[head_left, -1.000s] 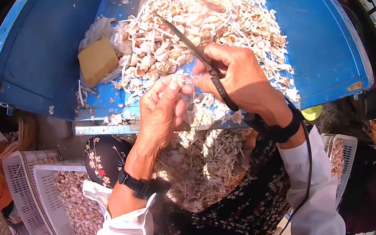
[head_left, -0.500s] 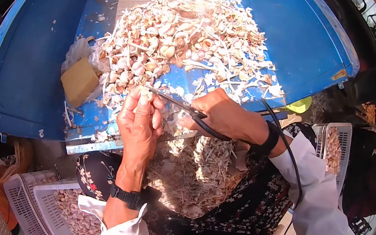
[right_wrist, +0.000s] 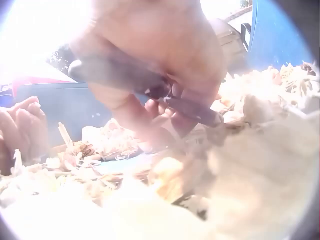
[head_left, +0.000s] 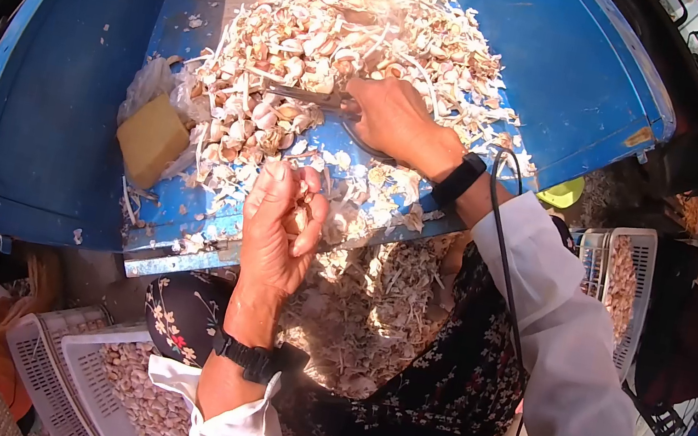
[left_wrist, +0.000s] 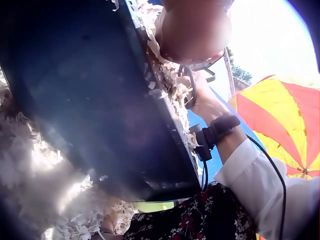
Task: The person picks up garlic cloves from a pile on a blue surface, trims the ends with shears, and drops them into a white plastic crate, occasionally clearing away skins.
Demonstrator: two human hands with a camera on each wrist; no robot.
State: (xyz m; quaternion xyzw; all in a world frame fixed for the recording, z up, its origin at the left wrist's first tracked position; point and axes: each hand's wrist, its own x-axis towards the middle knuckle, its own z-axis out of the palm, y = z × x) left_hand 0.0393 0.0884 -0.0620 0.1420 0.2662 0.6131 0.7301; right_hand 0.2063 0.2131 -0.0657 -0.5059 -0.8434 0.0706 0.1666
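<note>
My right hand (head_left: 398, 126) holds a pair of scissors (head_left: 301, 95), blades pointing left over the heap of garlic (head_left: 281, 47) and dry skins. In the right wrist view, the dark scissor handle (right_wrist: 117, 77) crosses the hand, whose fingertips reach down among the garlic. Nearer the body, my left hand (head_left: 280, 229) is turned palm up, its fingers curled round garlic (head_left: 300, 212), partly hidden by them. That hand is at the front edge of a blue metal bed (head_left: 63, 93) under the heap. The left wrist view shows the scissors' loop (left_wrist: 191, 87) by the right hand.
A yellowish block (head_left: 152, 141) lies beside a clear plastic bag (head_left: 148, 85) left of the heap. White crates (head_left: 77, 357) with garlic cloves stand at lower left, another crate (head_left: 646, 270) at right. Trimmings (head_left: 369, 315) pile up below the bed's edge. A cable (head_left: 504, 264) runs along the right arm.
The scissors first came to the garlic at my left fingertips. Then my right hand moved up and away with them to the heap, while the left fingers curled inward.
</note>
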